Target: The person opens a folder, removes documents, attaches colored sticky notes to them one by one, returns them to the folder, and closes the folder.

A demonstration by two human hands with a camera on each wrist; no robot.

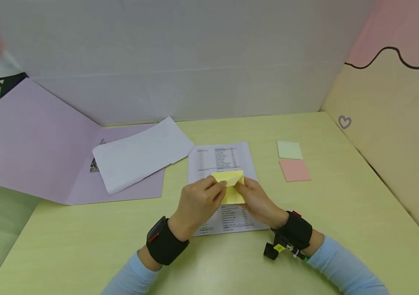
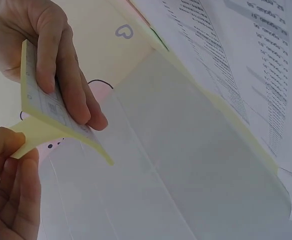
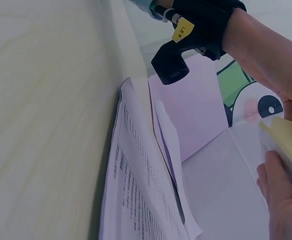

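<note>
A yellow sticky note pad (image 1: 233,196) is held up between both hands over the printed sheets (image 1: 227,223). My right hand (image 1: 262,201) grips the pad at its right side, its fingers spread along the printed underside in the left wrist view. With thumb and finger, my left hand (image 1: 200,200) pinches the top yellow note (image 2: 38,134), which bends away from the pad and is still joined along one edge. In the right wrist view, the pad (image 3: 288,142) shows at the right edge, partly cut off.
A pale green pad (image 1: 289,150) and a pink pad (image 1: 295,170) lie on the right of the table. At left an open purple folder (image 1: 121,198) has folded white paper (image 1: 143,153) across it and a metal clip (image 1: 93,165). Partition walls (image 1: 194,82) stand behind and beside.
</note>
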